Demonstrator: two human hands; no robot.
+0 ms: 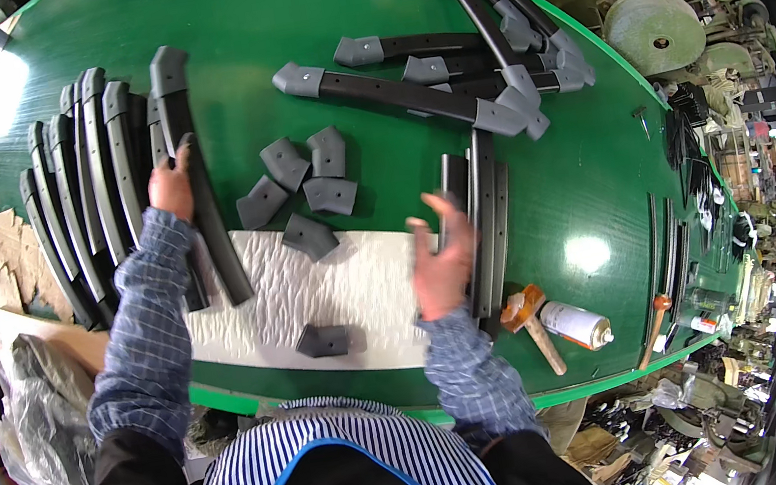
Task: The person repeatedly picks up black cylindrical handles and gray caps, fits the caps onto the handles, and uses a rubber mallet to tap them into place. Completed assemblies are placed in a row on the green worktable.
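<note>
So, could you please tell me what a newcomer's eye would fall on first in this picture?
Probably the crossed black bars with grey end pieces, toward the upper right of the glossy green table. Next might come the row of curved black bars on the left, with the left hand at its right-hand end, and the grey angled connectors near the middle, some on the wrinkled white sheet.

Passable on the smooth green tabletop (386,178) between grey angled plastic connectors (331,197) and long straight black bars (489,228); blocked leftward by curved black grey-capped strips (102,164).
</note>
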